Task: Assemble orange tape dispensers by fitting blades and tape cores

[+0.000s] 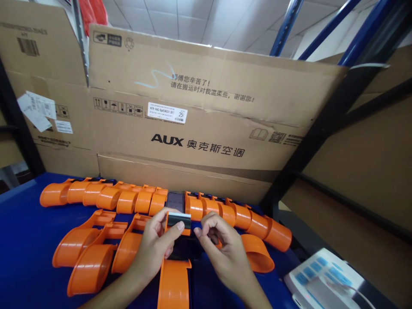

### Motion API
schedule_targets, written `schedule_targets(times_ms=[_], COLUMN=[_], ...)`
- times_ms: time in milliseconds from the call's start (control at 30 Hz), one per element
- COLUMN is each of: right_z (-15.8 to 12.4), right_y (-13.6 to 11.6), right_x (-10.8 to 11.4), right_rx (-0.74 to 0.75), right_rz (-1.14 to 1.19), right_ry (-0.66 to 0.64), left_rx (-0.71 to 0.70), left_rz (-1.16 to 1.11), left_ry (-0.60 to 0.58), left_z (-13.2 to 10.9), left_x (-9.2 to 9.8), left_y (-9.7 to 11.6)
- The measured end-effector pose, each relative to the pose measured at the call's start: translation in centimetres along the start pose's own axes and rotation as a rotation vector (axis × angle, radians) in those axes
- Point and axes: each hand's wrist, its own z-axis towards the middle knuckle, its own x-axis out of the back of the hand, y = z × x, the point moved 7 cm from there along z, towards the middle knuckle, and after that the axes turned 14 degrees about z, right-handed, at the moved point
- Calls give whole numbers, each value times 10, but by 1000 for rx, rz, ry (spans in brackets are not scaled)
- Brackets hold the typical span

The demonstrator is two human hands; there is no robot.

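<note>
- At the near middle of the blue table (28, 240), the left hand (157, 246) grasps an orange dispenser (174, 281) by its upper end, thumb on the near side and fingers wrapped round the left.
- A serrated metal blade (179, 219) sits across the top of that dispenser, teeth upward, just beside the left thumb tip.
- The dispenser's body runs from the blade down toward the person and out of the lower edge of view.
- The right hand (222, 253) is curled just right of the blade, with thumb and forefinger drawn together. A trace of orange shows under the fingers; whether the hand holds anything cannot be told.
- Behind the hands, a back row of dispensers (128, 198) stands side by side along the far edge of the table, continuing to the right.
- A dark flat item (175, 201) stands in the gap in that row.
- To the left, a loose group of dispensers (90, 253) lies on its sides.
- A cardboard box (199, 128) marked AUX stands behind the row.
- A white device (325, 279) with pale blue keys lies at the lower right.
</note>
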Motion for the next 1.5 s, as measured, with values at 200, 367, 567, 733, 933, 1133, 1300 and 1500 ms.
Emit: schedule_targets(times_ms=[200, 367, 567, 733, 933, 1133, 1300, 1500], right_z=[-2, -3, -5, -6, -4, -5, -3, 0], right_y=[-3, -2, -5, -10, -17, -6, -1, 19], right_x=[-1, -1, -1, -2, -9, 2, 27, 20], right_rx=[37, 10, -1, 10, 80, 43, 30, -75], right_rz=[35, 7, -40, -64, -105, -153, -339, -561], right_ry=[4, 39, 45, 57, -43, 59, 245, 54], left_rx=[-15, -16, -17, -18, -62, 12, 9, -23], left_rz=[16, 23, 26, 31, 53, -66, -202, -160], left_ry=[-2, -19, -44, -52, -62, 33, 58, 59], left_z=[-1, -3, -2, -2, -3, -1, 2, -5], left_x=[0, -1, -3, -3, -5, 2, 10, 6], left_y=[1, -1, -3, -3, 2, 0, -1, 5])
